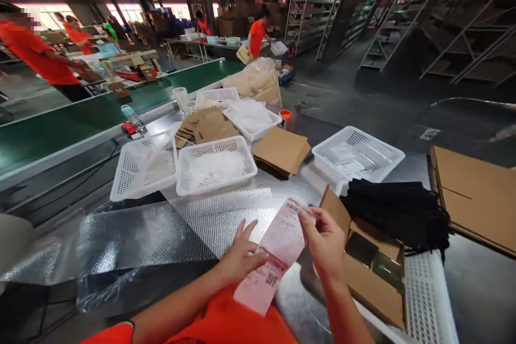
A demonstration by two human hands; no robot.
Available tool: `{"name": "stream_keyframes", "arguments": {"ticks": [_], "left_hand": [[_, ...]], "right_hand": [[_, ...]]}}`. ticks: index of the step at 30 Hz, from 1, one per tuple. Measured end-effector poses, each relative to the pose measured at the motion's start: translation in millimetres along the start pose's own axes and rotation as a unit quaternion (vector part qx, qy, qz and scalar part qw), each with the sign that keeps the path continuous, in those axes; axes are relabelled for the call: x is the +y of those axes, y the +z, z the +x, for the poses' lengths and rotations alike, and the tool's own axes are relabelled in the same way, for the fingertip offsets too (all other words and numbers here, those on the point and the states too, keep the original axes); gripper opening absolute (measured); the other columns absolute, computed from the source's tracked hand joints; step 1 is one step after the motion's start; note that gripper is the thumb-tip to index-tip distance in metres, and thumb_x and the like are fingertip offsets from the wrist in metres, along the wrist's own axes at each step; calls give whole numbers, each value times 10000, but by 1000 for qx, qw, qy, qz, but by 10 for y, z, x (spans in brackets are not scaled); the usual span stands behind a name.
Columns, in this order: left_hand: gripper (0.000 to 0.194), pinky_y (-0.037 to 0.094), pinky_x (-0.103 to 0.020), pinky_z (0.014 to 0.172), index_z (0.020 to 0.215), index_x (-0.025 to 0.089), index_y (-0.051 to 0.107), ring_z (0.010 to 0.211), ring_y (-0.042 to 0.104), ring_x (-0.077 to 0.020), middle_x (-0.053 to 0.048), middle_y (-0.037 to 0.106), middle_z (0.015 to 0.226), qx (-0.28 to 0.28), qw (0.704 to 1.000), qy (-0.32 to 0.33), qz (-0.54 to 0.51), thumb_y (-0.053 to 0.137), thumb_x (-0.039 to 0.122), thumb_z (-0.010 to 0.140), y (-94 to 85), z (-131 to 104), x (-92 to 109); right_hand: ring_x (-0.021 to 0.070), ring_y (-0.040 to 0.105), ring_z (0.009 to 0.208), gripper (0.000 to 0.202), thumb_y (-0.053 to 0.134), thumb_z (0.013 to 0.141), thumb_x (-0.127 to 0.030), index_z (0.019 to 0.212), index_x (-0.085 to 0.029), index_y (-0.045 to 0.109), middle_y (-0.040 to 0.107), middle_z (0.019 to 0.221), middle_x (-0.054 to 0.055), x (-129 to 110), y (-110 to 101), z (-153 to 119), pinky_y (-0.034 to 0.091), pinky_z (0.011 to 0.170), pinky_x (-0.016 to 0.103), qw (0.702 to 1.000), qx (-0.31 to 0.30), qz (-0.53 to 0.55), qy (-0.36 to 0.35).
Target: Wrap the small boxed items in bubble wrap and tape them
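Observation:
Between my two hands is a long printed label sheet [284,239] with barcodes and a QR code, tilted above the metal table. My right hand [327,239] pinches its upper right corner between thumb and fingers. Lower down, my left hand [242,255] grips the sheet's left edge, thumb on top, with two fingers stretched out past it. Just right of my right hand stands an open cardboard box [374,285] with dark glassy items inside. A pile of black fabric bags [397,212] lies against that box, over a white basket [425,290].
Bubble wrap [149,234] covers the table's left part. White baskets [216,166] and flat cardboard [282,150] stand farther back. Another white basket [357,153] is at right, near cardboard sheets [475,188]. A green conveyor [52,113] runs behind; people in orange shirts work beyond.

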State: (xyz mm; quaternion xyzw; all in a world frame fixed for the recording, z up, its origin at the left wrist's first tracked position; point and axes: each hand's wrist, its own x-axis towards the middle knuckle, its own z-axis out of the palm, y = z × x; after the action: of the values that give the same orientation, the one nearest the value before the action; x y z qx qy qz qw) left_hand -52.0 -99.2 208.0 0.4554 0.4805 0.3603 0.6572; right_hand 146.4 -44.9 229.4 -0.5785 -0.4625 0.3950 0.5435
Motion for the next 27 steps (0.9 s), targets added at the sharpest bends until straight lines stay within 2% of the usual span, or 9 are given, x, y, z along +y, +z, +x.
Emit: {"name": "stream_keyframes", "arguments": {"ticks": [2,4,7,10,15,18,21,23,27], "left_hand": [[464,363,-465,1077,676,157,765,1118,586,-333,-172,691,1090,-29,999,10,33,747,618,718,22,2,-3],[515,494,-413,858,734,129,766,843,656,-271,-141,720,878,-61,995,-58,-60,778,639,668,65,24,-12],[433,505,-310,692,832,107,759,657,651,-191,-105,728,761,-69,961,-151,-219,862,477,632,138,98,-5],[338,516,-310,729,976,120,743,702,691,-200,-112,754,848,-116,930,-169,-304,814,311,705,178,188,18],[576,469,-472,909,1251,57,637,1009,688,-342,-199,703,1146,-348,806,-278,-389,576,484,870,216,274,-10],[611,434,-467,965,1308,22,590,1115,640,-326,-213,645,1273,-357,772,-292,-437,489,489,927,249,293,-26],[599,446,-458,947,1311,27,586,1063,650,-300,-204,646,1274,-341,767,-292,-458,488,489,942,253,307,19],[616,457,-447,922,1296,23,593,1012,659,-290,-202,671,1216,-331,778,-286,-450,493,518,942,236,315,70],[666,451,-437,903,1248,20,620,962,657,-292,-195,704,1079,-321,800,-273,-426,480,590,933,200,329,145]], "right_hand": [[100,418,519,455,742,714,-593,876,-170,698,584,622,-17,32,-8,41,340,468,231,1000,5,12,8],[103,420,523,474,747,693,-610,870,-174,690,573,622,-23,64,-9,121,326,464,233,999,11,28,22],[114,437,542,508,767,626,-632,839,-181,671,566,621,-27,146,4,264,352,482,245,998,25,45,48],[134,481,565,537,785,553,-640,810,-192,637,592,640,-20,281,18,333,397,509,267,993,30,69,95],[143,494,551,540,771,551,-627,845,-209,597,591,623,-31,465,32,269,414,522,287,987,37,76,140],[148,516,593,525,740,623,-604,929,-212,571,586,672,-32,515,-12,237,432,561,297,987,44,74,133],[176,584,758,505,684,717,-554,1044,-199,537,620,882,30,633,-239,241,487,700,344,992,89,35,84],[232,604,886,508,621,741,-549,1083,-183,533,619,1021,102,824,-525,245,500,812,423,986,137,-75,54],[431,471,1247,653,489,742,-571,1222,-131,537,530,1286,269,1457,-1199,209,397,987,621,905,156,-393,32]]}}
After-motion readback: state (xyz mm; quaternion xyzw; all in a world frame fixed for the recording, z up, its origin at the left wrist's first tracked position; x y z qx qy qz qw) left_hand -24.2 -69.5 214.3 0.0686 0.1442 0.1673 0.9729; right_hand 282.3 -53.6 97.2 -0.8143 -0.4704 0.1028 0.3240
